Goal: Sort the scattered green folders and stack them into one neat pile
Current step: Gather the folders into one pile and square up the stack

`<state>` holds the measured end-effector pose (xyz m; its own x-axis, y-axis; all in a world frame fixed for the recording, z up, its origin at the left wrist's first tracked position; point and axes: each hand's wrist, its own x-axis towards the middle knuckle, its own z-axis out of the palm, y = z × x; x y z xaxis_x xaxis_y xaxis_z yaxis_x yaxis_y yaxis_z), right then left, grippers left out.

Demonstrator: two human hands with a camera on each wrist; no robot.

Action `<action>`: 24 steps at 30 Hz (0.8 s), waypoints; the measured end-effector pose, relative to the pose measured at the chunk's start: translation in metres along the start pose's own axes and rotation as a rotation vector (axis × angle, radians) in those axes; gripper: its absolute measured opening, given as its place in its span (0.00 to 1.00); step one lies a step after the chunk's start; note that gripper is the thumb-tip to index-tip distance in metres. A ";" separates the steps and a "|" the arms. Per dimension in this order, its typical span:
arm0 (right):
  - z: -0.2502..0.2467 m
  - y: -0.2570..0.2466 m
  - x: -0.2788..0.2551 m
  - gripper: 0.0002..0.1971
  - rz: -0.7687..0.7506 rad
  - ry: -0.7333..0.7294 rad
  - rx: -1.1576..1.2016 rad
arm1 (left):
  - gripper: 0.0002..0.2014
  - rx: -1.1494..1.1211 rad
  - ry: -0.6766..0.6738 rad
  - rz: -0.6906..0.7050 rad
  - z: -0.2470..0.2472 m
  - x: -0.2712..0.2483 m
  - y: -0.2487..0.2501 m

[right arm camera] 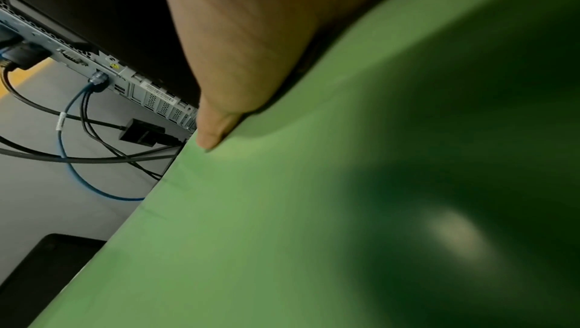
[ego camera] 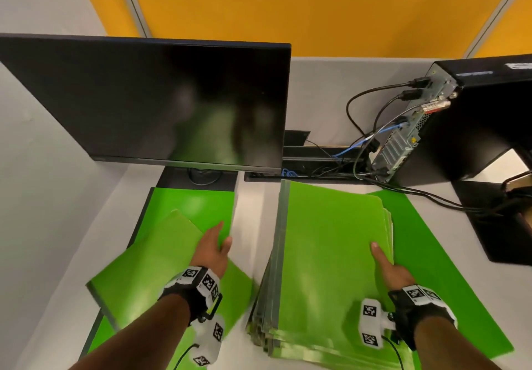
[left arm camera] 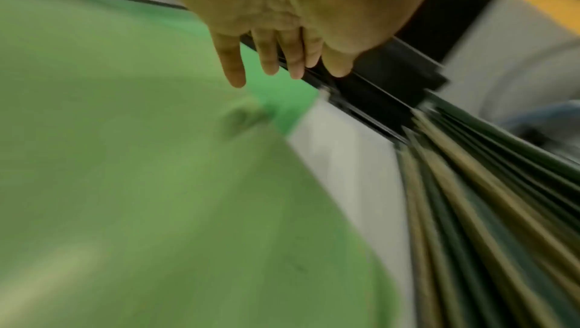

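Two hands down on green folders, one each side of the desk (ego camera: pixel 253 225). Nearest, right of centre: stack (ego camera: pixel 322 269) of folders, spines fanned along its left edge. Right hand (ego camera: pixel 388 269) grips the stack's right edge, thumb flat on the top cover; head view hides the other fingers below the edge. Right wrist view adds only the thumb (right arm camera: pixel 216 130) lying on the green cover at its rim, so I cannot tell how the remaining fingers sit. One more flat green sheet (ego camera: pixel 449 254) lies under and right of the stack.

Left side: loose folder (ego camera: pixel 149 260) lies skewed on top of another green folder (ego camera: pixel 193 205) that sits square to the desk. Left hand (ego camera: pixel 214 250) is over the loose folder's right corner, fingers straight and close together. Left wrist view shows what the head view does not: the fingers (left arm camera: pixel 234 68) hang straight with the tips just above the green surface, contact unclear due to blur. It also shows the stack's layered edges (left arm camera: pixel 470 209) from the side, across a strip of bare desk.

Farther back: dark monitor (ego camera: pixel 149 101) over the left folders, PC tower (ego camera: pixel 472 116) at the right rear with cables (ego camera: pixel 371 127) running into a desk slot. Right wrist view shows the tower's rear ports (right arm camera: pixel 131 85) and a blue cable (right arm camera: pixel 72 159) close up.
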<state>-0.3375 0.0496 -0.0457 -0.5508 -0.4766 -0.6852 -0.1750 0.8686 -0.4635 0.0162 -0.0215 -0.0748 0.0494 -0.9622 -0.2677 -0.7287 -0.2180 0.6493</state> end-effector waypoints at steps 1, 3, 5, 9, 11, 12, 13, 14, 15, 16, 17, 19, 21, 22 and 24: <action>0.000 0.000 0.000 0.52 0.000 0.008 -0.005 | 0.27 0.036 0.109 -0.082 -0.012 0.000 -0.017; 0.002 0.000 0.001 0.52 0.004 0.018 -0.012 | 0.27 0.147 0.217 -0.261 -0.035 -0.008 -0.049; 0.005 -0.001 -0.001 0.51 -0.012 0.029 -0.019 | 0.29 0.279 0.198 -0.432 -0.052 -0.021 -0.075; 0.011 -0.004 -0.009 0.51 -0.028 0.041 -0.042 | 0.46 0.384 0.168 -0.787 -0.073 -0.041 -0.107; 0.010 -0.006 -0.012 0.49 -0.030 0.033 -0.074 | 0.50 0.392 0.080 -0.806 -0.074 -0.043 -0.117; 0.009 -0.007 -0.013 0.48 -0.025 0.024 -0.090 | 0.46 0.371 0.073 -0.746 -0.071 -0.042 -0.125; 0.008 -0.008 -0.014 0.47 -0.020 0.013 -0.102 | 0.44 0.337 0.043 -0.736 -0.067 -0.038 -0.135; 0.007 -0.009 -0.015 0.47 -0.020 0.002 -0.114 | 0.43 0.313 -0.025 -0.700 -0.065 -0.034 -0.144; 0.006 -0.009 -0.016 0.48 -0.022 -0.001 -0.119 | 0.42 0.273 -0.004 -0.710 -0.066 -0.035 -0.141; 0.005 -0.008 -0.016 0.48 -0.026 -0.001 -0.123 | 0.42 0.273 -0.009 -0.673 -0.071 -0.034 -0.141; 0.004 -0.008 -0.016 0.49 -0.030 0.002 -0.127 | 0.40 0.281 -0.020 -0.684 -0.076 -0.034 -0.140; 0.005 -0.006 -0.017 0.50 -0.036 0.001 -0.127 | 0.37 0.110 -0.006 -0.714 -0.086 -0.034 -0.138; 0.005 -0.005 -0.018 0.49 -0.035 -0.003 -0.110 | 0.43 -0.082 0.129 -0.762 -0.093 -0.039 -0.124; 0.004 -0.005 -0.018 0.48 -0.036 -0.003 -0.103 | 0.49 -0.167 0.198 -0.779 -0.096 -0.040 -0.116; 0.003 -0.004 -0.018 0.43 -0.032 -0.004 -0.091 | 0.49 -0.334 0.369 -0.714 -0.106 -0.031 -0.106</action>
<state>-0.3244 0.0537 -0.0334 -0.5405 -0.5048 -0.6731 -0.2657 0.8615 -0.4327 0.1643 0.0140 -0.0599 0.6786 -0.5558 -0.4801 -0.2032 -0.7702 0.6046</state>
